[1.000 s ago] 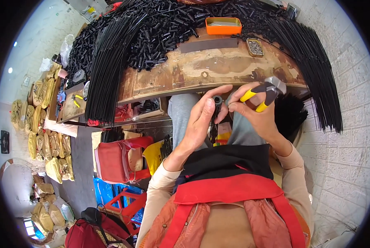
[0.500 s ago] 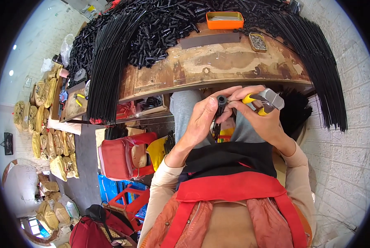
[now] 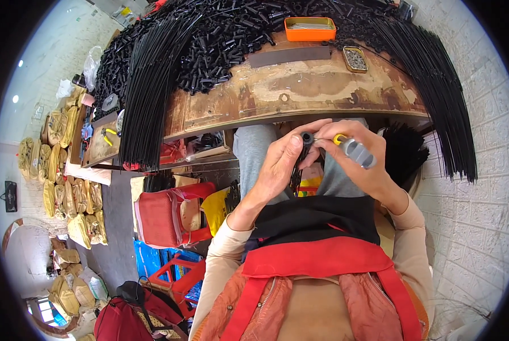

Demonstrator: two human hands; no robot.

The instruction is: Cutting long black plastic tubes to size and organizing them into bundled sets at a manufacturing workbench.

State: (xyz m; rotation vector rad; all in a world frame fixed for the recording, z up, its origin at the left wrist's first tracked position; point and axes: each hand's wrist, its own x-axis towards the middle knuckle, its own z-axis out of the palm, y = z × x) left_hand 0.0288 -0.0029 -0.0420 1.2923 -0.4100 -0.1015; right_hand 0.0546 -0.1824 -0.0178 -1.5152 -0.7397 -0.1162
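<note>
My left hand (image 3: 277, 166) is closed on a short black tubular part (image 3: 307, 138), its round open end facing up. Thin black strands hang below those fingers. My right hand (image 3: 374, 167) is closed round a tool with a blocky grey metal head (image 3: 358, 153) and yellow on its grip; its exact kind is unclear. The right thumb and fingertips meet beside the tube's end, close to the left fingers. Something small may be pinched there, too fine to make out. Both hands are over my lap, just below the near edge of the wooden table (image 3: 300, 108).
Black tubular parts (image 3: 209, 62) are heaped on the table. Bundles of long black strands (image 3: 149, 102) hang over its edge at both sides. An orange tin (image 3: 310, 35), a small dish of metal bits (image 3: 355, 58) and yellow-handled pliers (image 3: 108, 136) lie there. A red chair (image 3: 161, 219) stands left.
The tool in my right hand has turned, its grey head tipping downward and slightly left, and less yellow shows. My left hand and the black tubular part have barely moved.
</note>
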